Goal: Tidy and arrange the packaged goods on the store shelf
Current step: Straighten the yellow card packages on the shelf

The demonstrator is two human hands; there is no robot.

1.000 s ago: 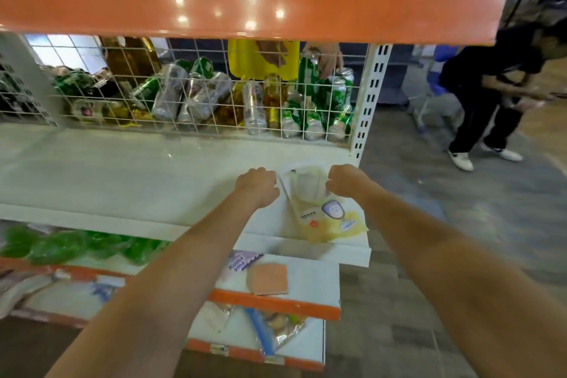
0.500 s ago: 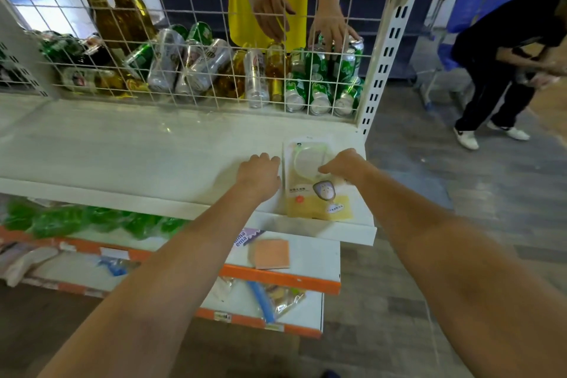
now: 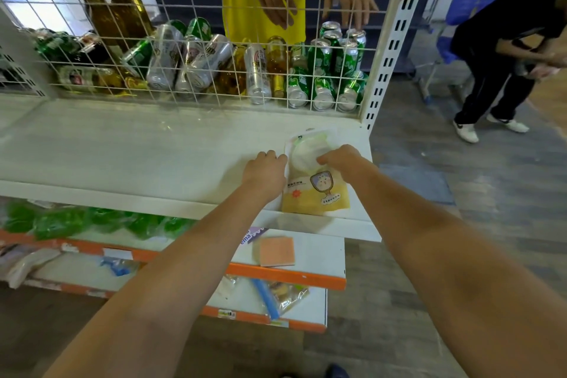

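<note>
Yellow pkg (image 3: 316, 190) now squared up on shelf (image 3: 138, 159) vs 1 s ago. Right hand (image 3: 340, 159) fingers curled on its top; left hand (image 3: 265, 170) fisted beside it, holding nothing. Placement nearly done.

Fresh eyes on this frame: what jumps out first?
Both hands meet at a yellow packet lying at the white shelf's right end: left hand at its left edge, right hand on top. Behind the wire mesh, cans and bottles crowd together.

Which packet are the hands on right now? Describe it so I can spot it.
Find the white middle shelf below the wire mesh. At its right front edge lies a flat yellow-and-clear plastic packet, the only item on that shelf, printed with a cartoon hand mirror.
</note>
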